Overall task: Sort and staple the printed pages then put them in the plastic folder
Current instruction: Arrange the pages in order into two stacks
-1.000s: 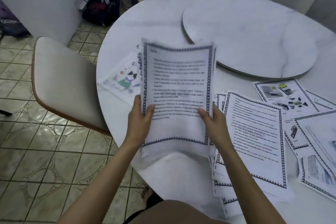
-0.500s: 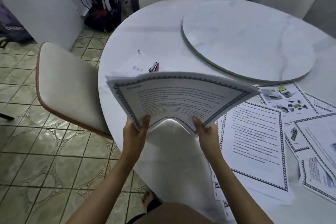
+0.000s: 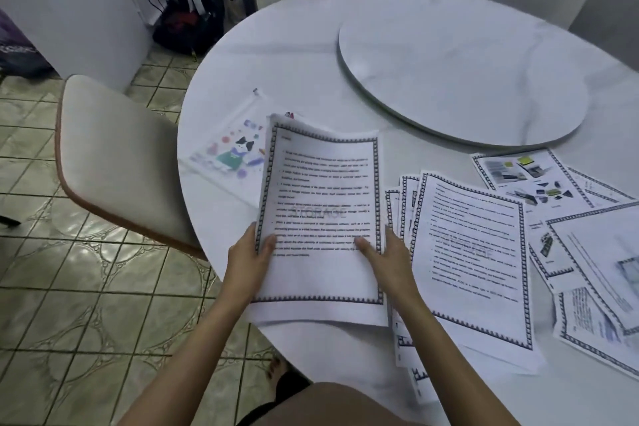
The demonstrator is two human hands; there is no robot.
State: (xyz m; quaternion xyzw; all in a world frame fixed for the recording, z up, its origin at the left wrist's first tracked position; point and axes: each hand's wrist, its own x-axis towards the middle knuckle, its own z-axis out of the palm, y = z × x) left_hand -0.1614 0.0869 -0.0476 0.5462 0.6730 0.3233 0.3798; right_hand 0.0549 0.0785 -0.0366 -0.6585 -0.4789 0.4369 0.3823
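**Printed pages gathered in both hands, above the table's near edge**

Printed pages with a dark ornamental border and black text [image 3: 321,218] form a thin white sheaf, held face up over the near rim of the round white marble table [image 3: 276,45]. The left hand [image 3: 249,259] pinches the left margin, thumb on the top sheet and fingers hidden beneath. The right hand [image 3: 387,259] clasps the right margin the same way, thumb lying on the text. Gripping low on both sides likely serves to keep the sheets together while their edges are squared. The far end is unsupported and curls.

Beyond the sheaf's left edge lies the clear plastic folder printed with a cartoon cat [image 3: 228,156], flat on the table and partly covered by the paper. It sits near, probably ready to take the finished set. A small red object [image 3: 289,115] peeks past the top edge. Too little shows to name it, though it may be the stapler.

To the right, loose bordered text sheets [image 3: 470,252] are fanned out, with photo-illustrated sheets [image 3: 532,180] farther off. So sorting seems unfinished, and stapling appears not yet done.
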